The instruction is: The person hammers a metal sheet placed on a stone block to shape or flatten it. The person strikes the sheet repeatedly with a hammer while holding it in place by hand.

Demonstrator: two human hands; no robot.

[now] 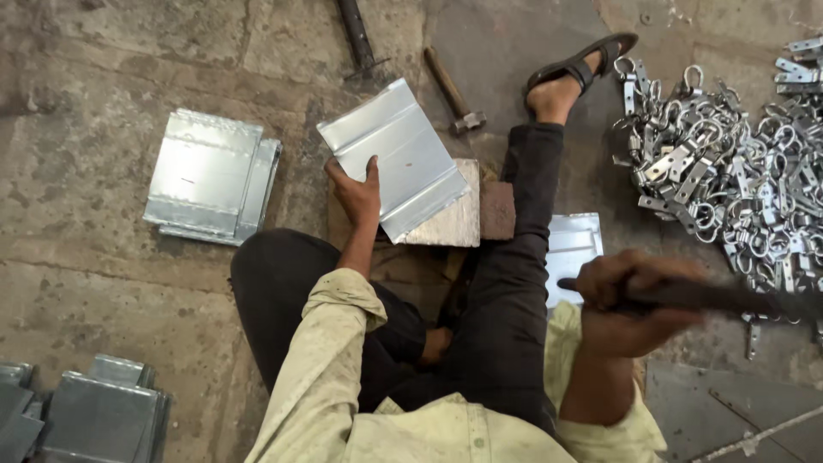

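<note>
Person sits on the stone floor (103,283), dark trousers, pale shirt, one sandalled foot (573,73) stretched out. Left hand (356,190) grips the near edge of a folded sheet-metal panel (394,154), thumb on top and fingers clamped under it; panel lies tilted on a flat metal block (450,225), which is the landmark here. A reddish brick (497,210) touches the block's right side. Right hand (630,304) is raised to the right of and nearer than the block, fingers wrapped tight round a dark tool handle (711,297); tool head is out of frame, handle blurred. A spare hammer (453,90) lies on the floor just beyond the block, with a dark rod (356,39) beside it, further left. Stack of finished panels (210,176) lies well left of the block. Another shiny sheet (570,249) sits right of the block, partly hidden by the leg. Big heap of metal hasps and rings (729,180) lies far right of the block. More grey folded pieces (94,416) sit at the near left, well apart from the block.
</note>
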